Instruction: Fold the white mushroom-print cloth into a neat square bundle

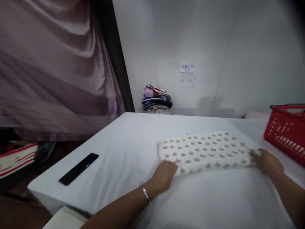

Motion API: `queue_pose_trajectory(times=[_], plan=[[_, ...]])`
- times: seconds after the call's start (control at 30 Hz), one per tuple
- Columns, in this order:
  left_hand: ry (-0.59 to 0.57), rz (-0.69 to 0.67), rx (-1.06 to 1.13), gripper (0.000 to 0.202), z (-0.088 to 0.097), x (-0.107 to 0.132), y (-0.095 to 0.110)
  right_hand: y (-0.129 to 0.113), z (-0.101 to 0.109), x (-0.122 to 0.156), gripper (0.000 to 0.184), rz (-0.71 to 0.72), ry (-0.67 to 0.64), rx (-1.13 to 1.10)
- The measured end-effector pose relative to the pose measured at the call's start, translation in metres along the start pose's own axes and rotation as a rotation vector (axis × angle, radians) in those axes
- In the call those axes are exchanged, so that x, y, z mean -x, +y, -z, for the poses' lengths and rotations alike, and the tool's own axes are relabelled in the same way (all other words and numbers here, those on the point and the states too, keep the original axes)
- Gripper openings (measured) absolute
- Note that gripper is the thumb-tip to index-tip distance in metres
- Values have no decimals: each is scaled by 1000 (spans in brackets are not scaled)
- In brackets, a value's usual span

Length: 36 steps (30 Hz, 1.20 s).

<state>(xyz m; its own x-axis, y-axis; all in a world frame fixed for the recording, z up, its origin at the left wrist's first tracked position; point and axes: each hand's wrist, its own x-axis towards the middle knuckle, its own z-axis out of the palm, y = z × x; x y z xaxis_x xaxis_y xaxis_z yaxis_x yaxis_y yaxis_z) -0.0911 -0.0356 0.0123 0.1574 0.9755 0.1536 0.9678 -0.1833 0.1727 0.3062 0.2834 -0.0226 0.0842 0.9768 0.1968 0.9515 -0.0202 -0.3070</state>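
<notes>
A folded white cloth (205,151) with a print of small grey shapes and a few red, blue and yellow ones lies over the white-covered table. At its near left corner my left hand (164,174) is closed on the edge, the fingertips partly hidden. My right hand (269,161), somewhat blurred, pinches the cloth's right end. The cloth stretches between both hands as a long, flat strip. A silver bracelet (145,193) circles my left wrist.
A red plastic basket (286,135) stands at the table's right. On the left side of the table (114,143) lies a flat black object (78,169). Folded fabrics (157,100) are stacked beyond the far edge, by a wall with paper notes (187,76). A mauve curtain (54,63) hangs at left.
</notes>
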Motion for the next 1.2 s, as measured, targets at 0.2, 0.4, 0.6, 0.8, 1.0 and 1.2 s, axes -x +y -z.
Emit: queue_pose_trajectory(times=[0.2, 0.4, 0.6, 0.8, 1.0, 1.2], plan=[[73, -70, 264, 48, 1, 31, 21, -18, 8, 14, 65, 102, 55, 80], [366, 443, 412, 35, 4, 8, -35, -141, 3, 109, 52, 666, -62, -230], [379, 675, 369, 30, 3, -44, -66, -219, 7, 227, 54, 1198, -395, -203], [298, 725, 290, 21, -8, -66, -71, -214, -1, 247, 63, 1268, -553, -151], [303, 712, 292, 17, -17, -69, -77, -234, 20, 246, 57, 1185, -645, -221], [385, 617, 288, 24, -15, -65, -82, -265, 5, 248, 55, 1149, -596, -257]])
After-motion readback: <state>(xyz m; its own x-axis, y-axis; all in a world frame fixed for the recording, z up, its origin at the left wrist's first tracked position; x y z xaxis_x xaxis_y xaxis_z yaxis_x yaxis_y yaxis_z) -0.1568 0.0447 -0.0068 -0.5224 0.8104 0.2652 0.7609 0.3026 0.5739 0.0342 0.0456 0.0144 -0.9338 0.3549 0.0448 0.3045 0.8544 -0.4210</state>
